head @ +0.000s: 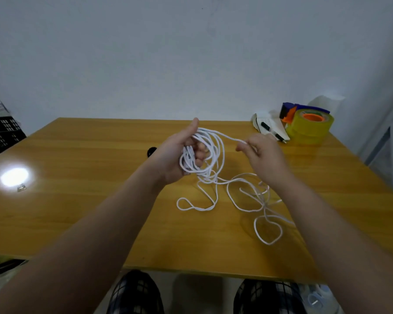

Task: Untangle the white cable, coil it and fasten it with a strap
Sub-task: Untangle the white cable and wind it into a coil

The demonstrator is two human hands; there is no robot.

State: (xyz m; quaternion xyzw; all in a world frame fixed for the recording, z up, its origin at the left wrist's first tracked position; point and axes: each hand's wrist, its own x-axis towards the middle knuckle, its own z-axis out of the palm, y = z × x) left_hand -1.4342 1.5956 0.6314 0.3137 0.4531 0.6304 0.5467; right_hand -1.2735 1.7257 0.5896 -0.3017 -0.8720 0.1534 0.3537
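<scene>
Pulling taut the strand pinched in the right hand (259, 152) may cinch the crossed loose loops of the cable (205, 134), lying toward the near right edge of the table (77, 177), into a knot, or slip turns off the coil gripped in the left hand (179, 152).

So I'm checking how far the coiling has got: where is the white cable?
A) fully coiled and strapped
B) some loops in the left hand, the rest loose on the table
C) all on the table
B: the left hand grips several loops of the white cable, while its remaining bends lie loose on the table.
</scene>
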